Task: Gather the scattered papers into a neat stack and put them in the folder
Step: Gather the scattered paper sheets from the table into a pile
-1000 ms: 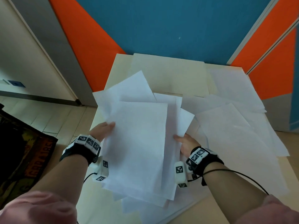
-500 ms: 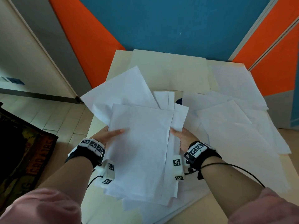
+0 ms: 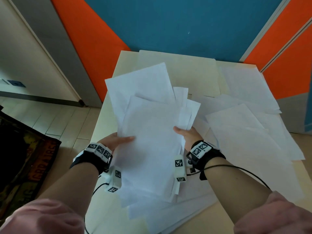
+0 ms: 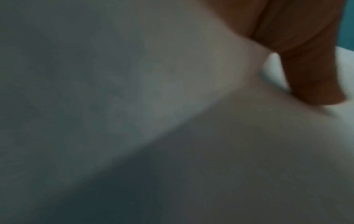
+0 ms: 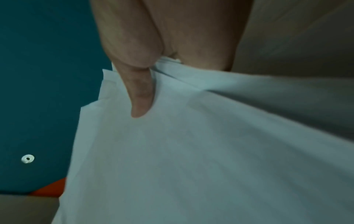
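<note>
Both hands hold one sheaf of papers (image 3: 148,132) above the counter (image 3: 108,119), forearms reaching forward, wrists banded. Left hand (image 3: 114,141) grips the sheaf's left edge, thumb laid flat across the top sheet, fingers hidden beneath. Right hand (image 3: 187,135) clamps the right edge, thumb on top; the right wrist view shows the sheet edges bunched against the thumb's base. The sheaf is thin white paper, uneven, its corners fanned out at the far end. More loose sheets (image 3: 244,132) lie overlapping on the counter right of the sheaf. A flat cream folder (image 3: 185,68) lies beyond the sheaf, by the wall.
</note>
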